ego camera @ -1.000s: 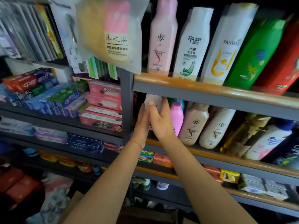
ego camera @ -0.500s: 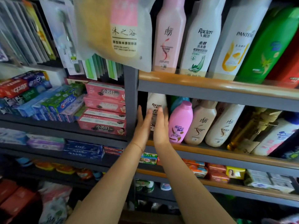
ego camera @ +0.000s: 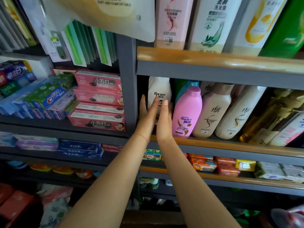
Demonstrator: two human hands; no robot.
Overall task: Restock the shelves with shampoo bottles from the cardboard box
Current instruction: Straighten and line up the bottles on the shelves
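Shelving unit: the grey upright post (ego camera: 127, 83) is my marker. Toothpaste boxes (ego camera: 98, 97) are stacked to its left, bottles fill the bays to its right.
Middle shelf: its wooden front rail (ego camera: 230, 146) runs rightward from the post, and the bottle row stands just behind it.
White Raclen bottle (ego camera: 158, 89): upright, first in the row, just right of the post and set a little further back than its neighbours.
Pink Rejoice bottle (ego camera: 187, 112): next along to the right of the post, touching or nearly touching the white one; I cannot tell which.
Left hand (ego camera: 146, 116): fingers straight and released, nothing grasped, held between the post and the white bottle's front.
Right hand (ego camera: 164, 122): also flat and released, fingertips up against the white bottle's label, beside the pink bottle.
Step in hand: I'd say the white bottle is placed and both palms are finishing its seating or letting go.
Next move: probably draw both arms out and reach down for another bottle.
Cardboard box: I can't make it out clearly; only a dim brown edge shows far below the post.
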